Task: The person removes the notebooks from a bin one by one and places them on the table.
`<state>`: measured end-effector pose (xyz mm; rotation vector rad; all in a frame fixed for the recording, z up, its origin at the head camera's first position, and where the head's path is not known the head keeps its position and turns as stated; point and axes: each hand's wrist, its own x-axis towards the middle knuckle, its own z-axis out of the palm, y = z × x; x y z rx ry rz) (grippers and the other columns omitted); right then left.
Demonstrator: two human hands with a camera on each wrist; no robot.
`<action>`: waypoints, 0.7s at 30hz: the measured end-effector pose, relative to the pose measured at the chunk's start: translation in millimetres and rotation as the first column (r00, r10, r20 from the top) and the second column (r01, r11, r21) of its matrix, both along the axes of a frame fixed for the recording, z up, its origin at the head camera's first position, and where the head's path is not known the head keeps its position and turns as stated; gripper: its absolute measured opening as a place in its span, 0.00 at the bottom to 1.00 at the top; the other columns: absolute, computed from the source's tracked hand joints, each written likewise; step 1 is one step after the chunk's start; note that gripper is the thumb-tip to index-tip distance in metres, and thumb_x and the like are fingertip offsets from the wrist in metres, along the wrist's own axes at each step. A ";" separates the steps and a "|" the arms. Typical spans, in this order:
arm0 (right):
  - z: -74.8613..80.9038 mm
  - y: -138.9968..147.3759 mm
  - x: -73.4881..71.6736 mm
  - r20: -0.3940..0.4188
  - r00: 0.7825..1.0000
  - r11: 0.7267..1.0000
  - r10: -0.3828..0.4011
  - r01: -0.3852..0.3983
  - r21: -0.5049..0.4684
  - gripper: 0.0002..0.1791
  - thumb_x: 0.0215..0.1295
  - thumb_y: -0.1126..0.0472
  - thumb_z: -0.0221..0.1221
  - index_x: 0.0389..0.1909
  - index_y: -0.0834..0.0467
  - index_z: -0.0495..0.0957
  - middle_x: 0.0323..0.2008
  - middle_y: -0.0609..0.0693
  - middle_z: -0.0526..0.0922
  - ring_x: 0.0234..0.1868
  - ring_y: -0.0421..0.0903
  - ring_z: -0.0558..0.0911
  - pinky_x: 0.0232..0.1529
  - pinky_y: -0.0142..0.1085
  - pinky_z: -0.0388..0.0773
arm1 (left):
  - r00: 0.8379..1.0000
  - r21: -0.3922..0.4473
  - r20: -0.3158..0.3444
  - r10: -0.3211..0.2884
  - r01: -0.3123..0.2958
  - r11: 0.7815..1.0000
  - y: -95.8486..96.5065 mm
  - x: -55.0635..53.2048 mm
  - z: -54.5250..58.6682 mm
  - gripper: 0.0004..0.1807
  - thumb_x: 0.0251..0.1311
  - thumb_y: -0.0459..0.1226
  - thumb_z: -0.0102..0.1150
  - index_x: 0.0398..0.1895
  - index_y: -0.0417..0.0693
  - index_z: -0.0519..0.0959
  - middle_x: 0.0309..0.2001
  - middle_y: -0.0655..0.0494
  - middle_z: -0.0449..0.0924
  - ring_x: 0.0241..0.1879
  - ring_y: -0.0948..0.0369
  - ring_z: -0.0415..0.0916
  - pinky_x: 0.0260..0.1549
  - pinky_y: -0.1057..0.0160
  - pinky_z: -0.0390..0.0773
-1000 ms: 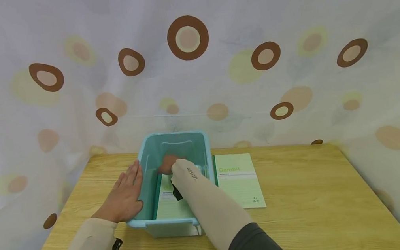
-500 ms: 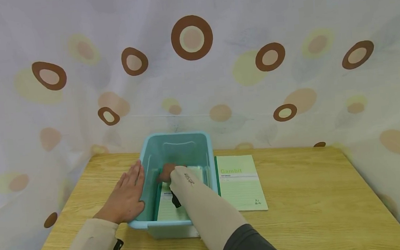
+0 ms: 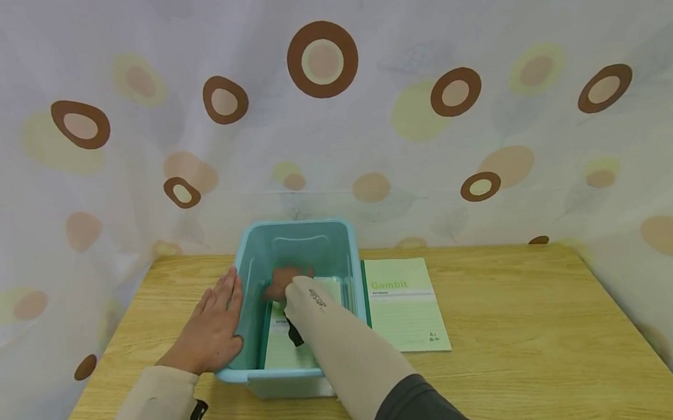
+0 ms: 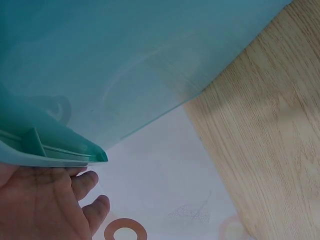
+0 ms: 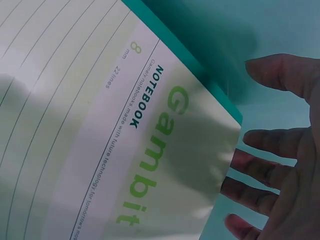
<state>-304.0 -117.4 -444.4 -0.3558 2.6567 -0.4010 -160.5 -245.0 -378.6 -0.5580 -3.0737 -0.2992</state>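
A pale green Gambit notebook (image 5: 125, 125) with a dark green spine lies inside a light blue plastic bin (image 3: 315, 238). My right hand (image 3: 283, 283) reaches into the bin at the notebook's far end. In the right wrist view its fingers (image 5: 272, 172) are loosely extended, with some fingertips at the notebook's edge. The thumb stands apart, beyond the spine corner. My left hand (image 3: 211, 327) rests along the bin's left rim with straight fingers. From the left wrist view, that palm lies against the outside, under the rim (image 4: 55, 162). My right forearm hides part of the bin's contents.
A second Gambit notebook (image 3: 405, 307) lies flat on the wooden table (image 3: 521, 334), just right of the bin. Behind the table hangs a patterned cloth (image 3: 406, 177) with brown rings. Something pale stands along the bin's right inner wall.
My right hand dips slightly nearer inside the bin, then shifts back a little toward its far end. My left hand stays on the rim. The whole head view shifts slightly.
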 end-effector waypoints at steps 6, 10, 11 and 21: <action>6.2 -2.3 3.1 -0.052 0.999 0.999 -0.005 0.006 0.031 0.24 0.60 0.42 0.58 0.51 0.52 0.81 0.62 0.52 0.71 0.62 0.50 0.68 0.64 0.52 0.58 | 1.000 -0.002 0.007 0.004 -0.004 1.000 0.3 0.0 0.7 0.42 0.50 0.31 0.47 0.70 0.22 0.50 0.73 0.30 0.43 0.72 0.37 0.44 0.67 0.38 0.48; 8.9 -1.0 5.9 -0.055 0.998 1.000 -0.005 0.007 0.030 0.28 0.60 0.42 0.58 0.58 0.52 0.76 0.63 0.52 0.69 0.62 0.51 0.67 0.64 0.53 0.58 | 1.000 0.002 0.013 0.007 -0.007 1.000 0.7 0.2 0.5 0.42 0.50 0.31 0.46 0.70 0.22 0.49 0.73 0.31 0.43 0.72 0.37 0.44 0.67 0.38 0.48; 8.9 -0.7 6.2 -0.056 0.998 1.000 -0.005 0.007 0.026 0.30 0.60 0.42 0.58 0.60 0.52 0.75 0.63 0.52 0.69 0.62 0.51 0.68 0.64 0.53 0.59 | 1.000 0.004 0.014 0.008 -0.008 1.000 0.7 0.2 0.5 0.42 0.50 0.31 0.46 0.70 0.22 0.49 0.73 0.31 0.43 0.72 0.37 0.43 0.67 0.38 0.48; 5.7 -0.2 3.5 -0.061 0.998 0.999 -0.008 0.005 -0.053 0.38 0.62 0.41 0.57 0.68 0.56 0.63 0.63 0.54 0.71 0.64 0.51 0.69 0.64 0.47 0.64 | 1.000 -0.002 0.020 0.014 -0.014 1.000 1.6 0.3 1.4 0.42 0.50 0.31 0.47 0.70 0.22 0.49 0.74 0.31 0.42 0.72 0.37 0.43 0.67 0.38 0.47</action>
